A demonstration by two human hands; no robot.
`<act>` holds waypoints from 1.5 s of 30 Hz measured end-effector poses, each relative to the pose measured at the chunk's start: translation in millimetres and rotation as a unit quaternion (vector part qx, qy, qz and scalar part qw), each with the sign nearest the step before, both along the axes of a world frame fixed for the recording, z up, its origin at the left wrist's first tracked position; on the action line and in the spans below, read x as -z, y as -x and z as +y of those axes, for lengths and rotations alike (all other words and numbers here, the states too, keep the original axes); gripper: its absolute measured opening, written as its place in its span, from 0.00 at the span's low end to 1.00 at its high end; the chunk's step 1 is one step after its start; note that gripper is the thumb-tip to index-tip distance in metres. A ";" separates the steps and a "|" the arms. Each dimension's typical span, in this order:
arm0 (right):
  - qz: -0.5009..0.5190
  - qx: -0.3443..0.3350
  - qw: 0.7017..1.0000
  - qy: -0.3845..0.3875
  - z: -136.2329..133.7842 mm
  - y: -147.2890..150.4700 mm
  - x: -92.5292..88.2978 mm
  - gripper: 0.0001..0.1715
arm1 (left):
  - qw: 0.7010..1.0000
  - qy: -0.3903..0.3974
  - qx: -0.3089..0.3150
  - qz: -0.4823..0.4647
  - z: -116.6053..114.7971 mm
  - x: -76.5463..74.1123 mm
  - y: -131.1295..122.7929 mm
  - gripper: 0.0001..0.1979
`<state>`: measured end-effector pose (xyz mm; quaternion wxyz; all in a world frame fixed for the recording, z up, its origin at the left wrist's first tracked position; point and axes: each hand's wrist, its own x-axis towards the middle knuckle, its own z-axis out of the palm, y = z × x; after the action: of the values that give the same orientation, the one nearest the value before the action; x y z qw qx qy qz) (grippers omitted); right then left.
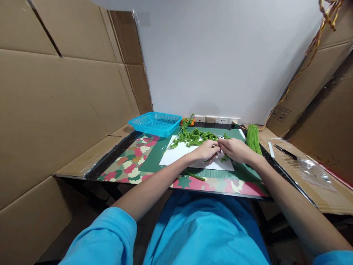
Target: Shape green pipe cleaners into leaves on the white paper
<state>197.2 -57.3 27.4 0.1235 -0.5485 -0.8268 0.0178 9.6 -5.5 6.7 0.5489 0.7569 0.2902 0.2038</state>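
Above the white paper (176, 158), my left hand (207, 150) and my right hand (234, 149) meet with their fingertips pinched together. What they hold between them is mostly hidden by the fingers and too small to name. A pile of curled green pipe cleaner pieces (193, 137) lies just beyond my left hand. Short green bits (224, 159) are scattered below my right fingers. One straight green pipe cleaner piece (195, 176) rests nearer the table's front edge.
A blue plastic basket (157, 133) stands at the back left, beside orange flowers (190, 121) on green stems. A bundle of green pipe cleaners (253, 139) lies on the right. Further right are dark pointed scissors or tweezers (285, 151) and a clear plastic bag (314, 173). Cardboard walls (68, 110) flank the table.
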 end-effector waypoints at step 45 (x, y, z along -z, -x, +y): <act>-0.017 -0.010 0.999 0.035 1.5 -1.4 2.5 0.18 | 0.992 -0.105 0.041 0.052 -10.3 -5.4 8.4 0.14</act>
<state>198.6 -55.9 24.9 0.0899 -0.5442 -0.8332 0.0387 1.2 -15.7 12.2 0.4582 0.8313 0.2642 0.1710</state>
